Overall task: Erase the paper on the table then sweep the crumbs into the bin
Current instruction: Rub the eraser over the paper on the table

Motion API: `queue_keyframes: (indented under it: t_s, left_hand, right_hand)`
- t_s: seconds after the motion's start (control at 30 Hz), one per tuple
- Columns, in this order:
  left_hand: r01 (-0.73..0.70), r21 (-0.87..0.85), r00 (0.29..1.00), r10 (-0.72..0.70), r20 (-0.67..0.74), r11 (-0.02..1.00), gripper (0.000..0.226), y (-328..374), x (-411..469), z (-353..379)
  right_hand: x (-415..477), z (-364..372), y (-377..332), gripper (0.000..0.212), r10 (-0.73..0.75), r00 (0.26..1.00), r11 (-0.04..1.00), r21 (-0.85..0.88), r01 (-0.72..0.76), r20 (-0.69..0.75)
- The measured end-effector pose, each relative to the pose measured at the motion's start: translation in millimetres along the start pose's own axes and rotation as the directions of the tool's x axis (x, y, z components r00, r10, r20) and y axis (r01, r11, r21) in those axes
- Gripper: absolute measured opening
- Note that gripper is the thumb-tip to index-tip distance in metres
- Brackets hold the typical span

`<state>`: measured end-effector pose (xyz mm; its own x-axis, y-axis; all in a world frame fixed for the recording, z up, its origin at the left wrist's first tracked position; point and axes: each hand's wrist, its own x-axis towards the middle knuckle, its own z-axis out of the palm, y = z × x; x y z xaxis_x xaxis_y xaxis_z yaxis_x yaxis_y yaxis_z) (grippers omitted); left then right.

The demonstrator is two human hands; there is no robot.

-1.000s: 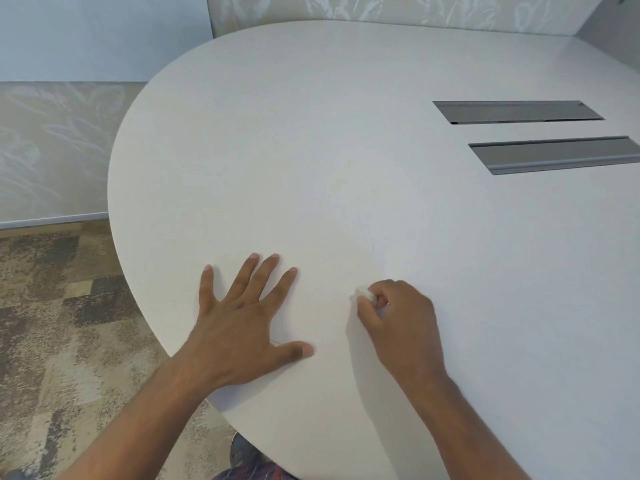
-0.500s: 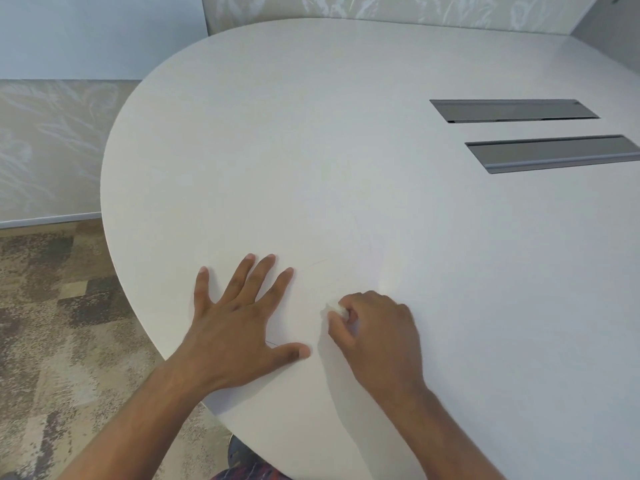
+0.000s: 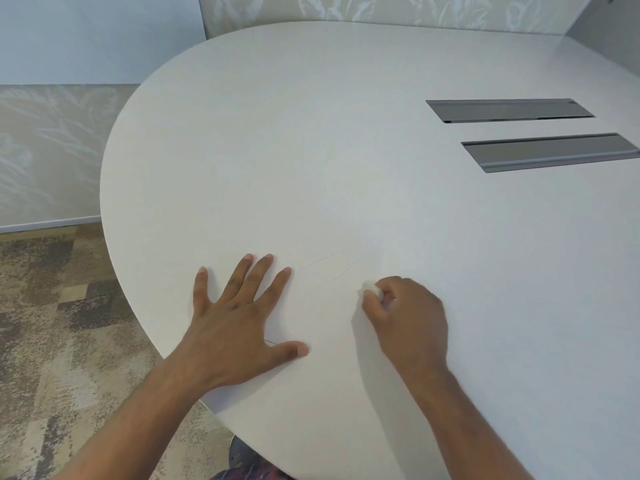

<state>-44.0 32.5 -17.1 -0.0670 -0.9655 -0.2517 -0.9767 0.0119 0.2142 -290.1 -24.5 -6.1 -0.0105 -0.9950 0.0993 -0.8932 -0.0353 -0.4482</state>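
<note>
A white sheet of paper [image 3: 325, 306] lies near the front edge of the pale table [image 3: 346, 150]; its outline is barely distinguishable from the tabletop, and faint pencil lines show on it. My left hand [image 3: 239, 320] lies flat on the paper with fingers spread, pinning it. My right hand [image 3: 405, 320] pinches a small white eraser [image 3: 371, 289] against the paper, to the right of the left hand. No bin or crumbs are visible.
Two grey recessed cable slots [image 3: 509, 110] [image 3: 550, 152] sit in the table at the far right. The table's rounded edge curves along the left, with patterned carpet [image 3: 52, 323] below. A wall panel [image 3: 48, 150] stands behind on the left.
My right hand with the eraser rubbed leftward toward the left hand, then back to the right. The left hand stayed flat on the paper.
</note>
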Motion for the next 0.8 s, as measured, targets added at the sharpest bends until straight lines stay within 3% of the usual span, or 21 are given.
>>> queue_keyframes:
  t_s: [0.13,0.23,0.33,0.47,0.63,0.8]
  left_hand:
    - [-0.002,0.014,1.000,0.002,0.006,1.000,0.113,-1,1,0]
    - [-0.002,0.002,1.000,0.002,-0.001,1.000,0.113,0,0,0]
    - [-0.005,-0.008,1.000,0.004,-0.015,1.000,0.112,4,-3,0]
    - [-0.001,0.036,1.000,0.002,-0.019,0.999,0.112,12,-14,1]
    - [0.006,0.019,0.999,-0.005,-0.039,1.000,0.110,12,-20,-3]
    - [-0.045,0.032,0.997,0.043,0.067,0.998,0.120,-4,-15,-7]
  right_hand:
    - [-19,9,-18,0.030,-0.196,0.975,0.979,-0.031,0.200,0.109]
    - [-5,5,-5,0.031,-0.116,0.992,0.992,-0.049,0.119,0.049]
    - [3,-5,-3,0.022,-0.043,0.997,0.982,0.187,0.029,0.069]
    - [-8,-8,-25,0.019,-0.130,0.978,0.898,0.437,0.045,0.166]
    - [-19,0,-19,0.018,-0.162,0.954,0.911,0.409,0.047,0.252]
    - [-23,0,-17,0.014,-0.203,0.946,0.924,0.369,0.100,0.252]
